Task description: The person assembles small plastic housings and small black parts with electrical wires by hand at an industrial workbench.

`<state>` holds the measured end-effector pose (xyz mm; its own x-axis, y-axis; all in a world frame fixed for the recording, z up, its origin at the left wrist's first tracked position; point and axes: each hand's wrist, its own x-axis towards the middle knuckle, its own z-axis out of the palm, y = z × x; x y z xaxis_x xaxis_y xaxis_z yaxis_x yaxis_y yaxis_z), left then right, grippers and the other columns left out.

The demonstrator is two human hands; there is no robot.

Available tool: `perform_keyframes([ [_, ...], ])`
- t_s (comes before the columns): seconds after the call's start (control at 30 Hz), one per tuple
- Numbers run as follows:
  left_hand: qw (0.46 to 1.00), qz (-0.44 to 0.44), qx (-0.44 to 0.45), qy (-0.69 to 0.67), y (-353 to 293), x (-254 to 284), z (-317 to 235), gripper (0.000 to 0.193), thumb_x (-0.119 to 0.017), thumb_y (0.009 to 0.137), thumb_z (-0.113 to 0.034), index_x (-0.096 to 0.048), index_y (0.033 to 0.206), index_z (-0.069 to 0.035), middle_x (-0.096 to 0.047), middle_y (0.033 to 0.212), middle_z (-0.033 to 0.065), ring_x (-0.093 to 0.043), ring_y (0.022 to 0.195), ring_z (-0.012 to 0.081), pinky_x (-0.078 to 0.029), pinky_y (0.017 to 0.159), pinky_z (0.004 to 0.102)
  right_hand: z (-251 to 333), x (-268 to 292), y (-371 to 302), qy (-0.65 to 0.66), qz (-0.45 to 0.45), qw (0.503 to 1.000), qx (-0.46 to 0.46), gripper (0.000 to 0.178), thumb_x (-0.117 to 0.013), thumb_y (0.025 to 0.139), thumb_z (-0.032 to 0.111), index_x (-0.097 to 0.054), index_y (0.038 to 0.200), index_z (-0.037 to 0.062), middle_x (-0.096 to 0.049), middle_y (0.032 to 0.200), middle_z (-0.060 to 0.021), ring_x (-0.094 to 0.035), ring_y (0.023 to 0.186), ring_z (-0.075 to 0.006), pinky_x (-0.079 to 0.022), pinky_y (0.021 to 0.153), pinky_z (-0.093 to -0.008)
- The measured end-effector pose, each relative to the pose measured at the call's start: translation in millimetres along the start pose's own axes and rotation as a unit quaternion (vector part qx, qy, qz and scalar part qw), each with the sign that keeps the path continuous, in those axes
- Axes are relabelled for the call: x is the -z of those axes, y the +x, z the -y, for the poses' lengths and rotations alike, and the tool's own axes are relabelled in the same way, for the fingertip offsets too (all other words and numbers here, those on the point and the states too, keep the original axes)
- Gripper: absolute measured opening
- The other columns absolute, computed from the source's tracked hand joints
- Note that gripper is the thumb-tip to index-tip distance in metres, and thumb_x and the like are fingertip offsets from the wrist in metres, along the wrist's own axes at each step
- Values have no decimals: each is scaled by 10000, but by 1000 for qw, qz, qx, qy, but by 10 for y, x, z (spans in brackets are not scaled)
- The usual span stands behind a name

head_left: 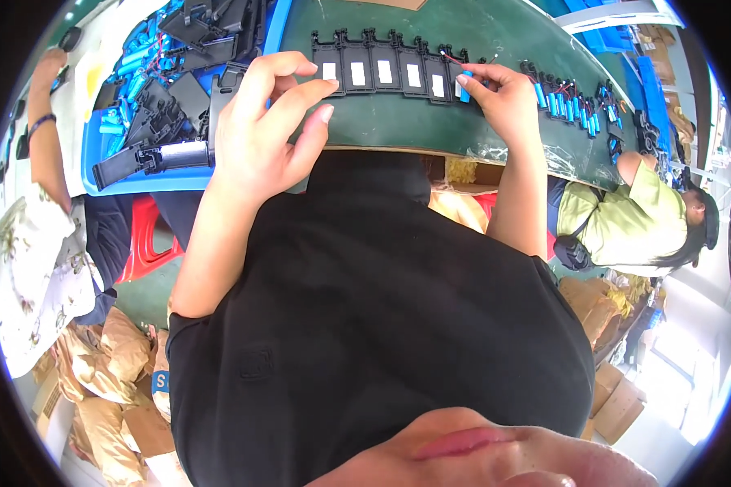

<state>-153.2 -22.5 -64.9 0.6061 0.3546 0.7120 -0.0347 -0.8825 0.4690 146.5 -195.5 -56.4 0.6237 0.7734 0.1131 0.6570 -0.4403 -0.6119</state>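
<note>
Several flat black plastic casings (398, 68) lie side by side in a row on the green tabletop, each with a white rectangular patch (384, 72). My left hand (268, 130) is at the left end of this row, thumb and fingers apart. Its index fingertip is at the patch of the leftmost casing; whether it touches cannot be told. At the right end, my right hand (502, 96) pinches a blue cylindrical battery (465, 87) between thumb and fingers, over the last casing. Thin red wire shows near that battery. My right fingers partly hide the last casing.
A blue bin (92, 166) at left holds black casings (166, 109) and blue batteries (138, 57). More wired blue batteries (573, 107) lie in a row to the right on the green table (382, 122). People sit on both sides; a red stool (144, 243) stands at left.
</note>
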Motion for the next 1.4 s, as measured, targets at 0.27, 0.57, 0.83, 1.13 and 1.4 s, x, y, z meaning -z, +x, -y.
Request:
perform_keyframes([
  [0.27,999,-19,-39,20,-23,13,52,284,-787,782,-56,-728,1059,-79,-622,1124,77,-634,718,172,-541,615,306,-39,-145,80,-65,11,996,64,283,-842,851,257,-817,1076,86,-702,771,-98,-652,668,-195,-519,664,-325],
  [0.57,996,-50,-55,39,37,73,-28,219,-769,815,-64,-732,1030,-83,-656,1045,47,-663,730,201,-540,624,312,-256,-167,-5,-110,-34,982,147,242,-719,968,170,-768,1167,43,-673,888,-145,-662,811,-275,-508,758,-345],
  [0.83,948,-16,185,259,249,1107,487,167,-615,872,19,-718,1000,-11,-657,897,164,-656,816,382,-536,729,441,-236,-170,-62,-148,-88,974,149,182,-750,925,157,-787,1062,43,-715,917,-126,-673,897,-323,-523,824,-415],
  [1.13,883,112,169,423,257,1247,1363,182,-654,825,-26,-756,976,-41,-725,980,174,-675,967,388,-551,878,472,-301,-146,-40,-126,-159,965,165,124,-759,910,130,-783,1010,62,-739,954,-103,-681,909,-303,-528,843,-411],
  [1.4,938,-80,156,299,345,1105,740,35,-737,869,-60,-751,892,-39,-692,822,120,-689,739,267,-554,670,365,17,-176,-291,61,-232,953,183,107,-719,916,-10,-772,1008,7,-715,921,-83,-630,812,-160,-510,733,-280],
])
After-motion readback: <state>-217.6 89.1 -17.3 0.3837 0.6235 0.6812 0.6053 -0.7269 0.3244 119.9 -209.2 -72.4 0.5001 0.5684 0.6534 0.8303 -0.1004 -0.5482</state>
